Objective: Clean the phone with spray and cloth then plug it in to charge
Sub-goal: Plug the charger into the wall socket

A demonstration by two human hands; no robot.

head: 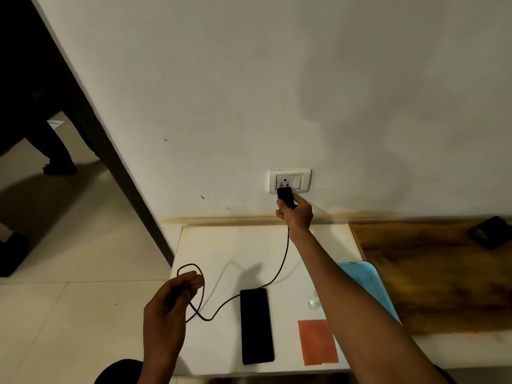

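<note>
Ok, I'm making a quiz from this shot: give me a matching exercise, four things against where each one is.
Things:
1. adapter
2. phone
3. cloth
4. cable

Places:
A. flat on the white table, right of the phone
B. held at the wall socket by the right hand
C. looped in the left hand
D. face up mid-table

Pairs: 1-B, 2-D, 3-A, 4-C

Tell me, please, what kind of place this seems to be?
Probably a room in a home or a hostel: a plain painted wall with a switch socket, pale tiled floor, and a small white table against the wall holding a phone.
</note>
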